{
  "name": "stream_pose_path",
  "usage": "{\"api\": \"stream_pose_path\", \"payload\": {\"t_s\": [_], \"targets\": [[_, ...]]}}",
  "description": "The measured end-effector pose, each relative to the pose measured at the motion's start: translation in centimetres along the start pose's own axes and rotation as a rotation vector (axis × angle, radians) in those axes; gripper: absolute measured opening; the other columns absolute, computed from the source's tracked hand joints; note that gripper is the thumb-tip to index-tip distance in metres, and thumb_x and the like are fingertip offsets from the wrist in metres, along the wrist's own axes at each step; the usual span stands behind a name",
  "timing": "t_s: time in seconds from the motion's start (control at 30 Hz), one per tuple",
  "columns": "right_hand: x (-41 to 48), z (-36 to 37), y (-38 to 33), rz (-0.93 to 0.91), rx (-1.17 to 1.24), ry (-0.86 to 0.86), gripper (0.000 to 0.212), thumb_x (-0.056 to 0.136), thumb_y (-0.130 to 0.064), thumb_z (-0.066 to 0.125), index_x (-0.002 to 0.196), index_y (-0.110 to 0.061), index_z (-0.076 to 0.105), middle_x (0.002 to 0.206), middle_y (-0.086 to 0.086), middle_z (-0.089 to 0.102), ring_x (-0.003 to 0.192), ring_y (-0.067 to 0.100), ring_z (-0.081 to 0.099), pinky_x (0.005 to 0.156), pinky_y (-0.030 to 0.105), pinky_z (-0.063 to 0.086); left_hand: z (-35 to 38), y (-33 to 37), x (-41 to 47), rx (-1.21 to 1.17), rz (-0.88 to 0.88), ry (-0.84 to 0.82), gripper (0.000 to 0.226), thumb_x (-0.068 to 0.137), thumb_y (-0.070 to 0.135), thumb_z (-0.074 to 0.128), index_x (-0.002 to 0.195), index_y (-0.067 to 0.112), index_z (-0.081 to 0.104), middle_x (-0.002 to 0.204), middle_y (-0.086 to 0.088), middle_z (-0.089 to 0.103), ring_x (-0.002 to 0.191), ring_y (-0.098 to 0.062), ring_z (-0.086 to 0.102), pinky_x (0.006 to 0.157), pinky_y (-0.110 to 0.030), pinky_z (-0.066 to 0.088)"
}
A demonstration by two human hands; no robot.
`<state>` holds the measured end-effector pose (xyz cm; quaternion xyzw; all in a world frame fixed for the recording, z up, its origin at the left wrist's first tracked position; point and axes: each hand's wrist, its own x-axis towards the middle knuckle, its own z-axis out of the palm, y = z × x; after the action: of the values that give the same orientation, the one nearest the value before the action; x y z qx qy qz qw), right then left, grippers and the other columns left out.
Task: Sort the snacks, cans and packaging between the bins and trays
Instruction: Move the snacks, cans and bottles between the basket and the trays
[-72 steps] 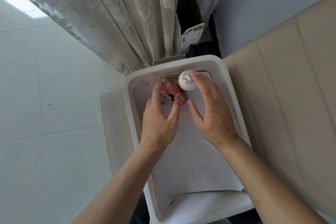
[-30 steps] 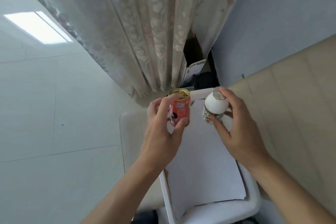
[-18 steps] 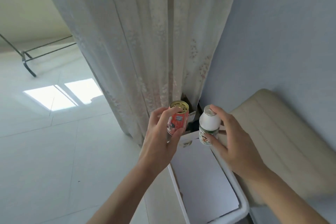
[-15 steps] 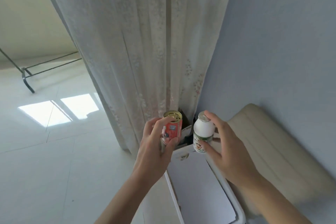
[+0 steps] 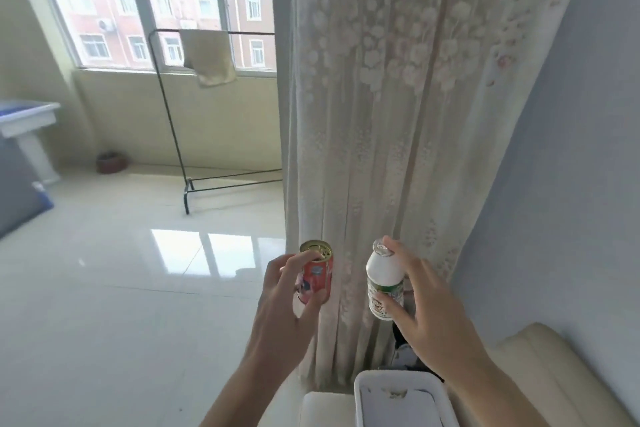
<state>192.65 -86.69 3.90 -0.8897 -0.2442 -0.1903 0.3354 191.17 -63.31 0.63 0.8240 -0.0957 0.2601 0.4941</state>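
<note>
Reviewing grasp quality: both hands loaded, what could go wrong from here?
The left hand pinches the red can only between a fingertip on its top and the thumb low down; it could slip onto the tiled floor.
The right hand holds the white bottle the same way; it may pivot out.

surface: cream seat (image 5: 322,409) | on it: white bin (image 5: 398,377), paper-lined

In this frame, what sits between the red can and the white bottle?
Nothing: in the head view the gap between the red can and the white bottle is bare, with only the curtain hanging behind it.
</note>
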Motion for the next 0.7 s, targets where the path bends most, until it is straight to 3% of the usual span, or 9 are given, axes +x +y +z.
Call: {"api": "stream_pose_path", "payload": {"t_s": [0.07,0.2,0.33,0.47,0.7], "targets": [[0.4,1.1,-1.5,-0.046,0.058,-0.035,0.072,0.094,-0.041,0.066,0.145,-0.064,0.020,0.127,-0.020,0.051,0.094,0.004,0.066,0.080,0.021,0.056,-2.7,0.8,-1.4,0.013,-0.028,0.091,0.062,0.092,0.005,0.070,0.132,0.047,0.049,0.134,0.010,0.048,0.126,-0.001,0.051,0.094,-0.018,0.054],[0.2,4.2,-5.2,-0.117,0.184,-0.159,0.079,0.096,-0.034,0.068,0.142,-0.069,0.014,0.130,-0.021,0.050,0.105,0.011,0.067,0.085,0.037,0.060,-8.1,2.6,-5.4,0.024,-0.101,0.271,0.065,0.090,0.000,0.070,0.129,0.049,0.053,0.131,0.016,0.050,0.125,-0.010,0.056,0.091,-0.021,0.056],[-0.5,7.7,-10.2,-0.251,0.338,-0.256,0.083,0.094,-0.022,0.071,0.146,-0.063,0.022,0.131,-0.041,0.037,0.111,0.012,0.063,0.087,0.041,0.060,-13.5,4.4,-10.8,0.125,-0.177,0.420,0.059,0.090,-0.001,0.068,0.131,0.039,0.056,0.131,0.010,0.049,0.124,-0.010,0.056,0.095,-0.023,0.056],[-1.9,11.0,-16.6,-0.351,0.464,-0.377,0.085,0.093,-0.013,0.069,0.147,-0.062,0.024,0.140,-0.027,0.044,0.119,0.013,0.060,0.092,0.042,0.058,-19.0,6.7,-16.7,0.241,-0.282,0.586,0.061,0.087,-0.005,0.067,0.126,0.041,0.059,0.128,0.011,0.050,0.123,-0.008,0.055,0.097,-0.020,0.054],[-6.2,15.1,-30.0,-0.579,0.586,-0.577,0.087,0.094,-0.015,0.068,0.143,-0.068,0.020,0.139,-0.030,0.043,0.120,0.013,0.059,0.093,0.042,0.057,-27.9,11.5,-29.0,0.441,-0.393,0.847,0.064,0.086,-0.001,0.073,0.123,0.049,0.056,0.124,0.009,0.052,0.120,-0.009,0.057,0.096,-0.027,0.056]]}}
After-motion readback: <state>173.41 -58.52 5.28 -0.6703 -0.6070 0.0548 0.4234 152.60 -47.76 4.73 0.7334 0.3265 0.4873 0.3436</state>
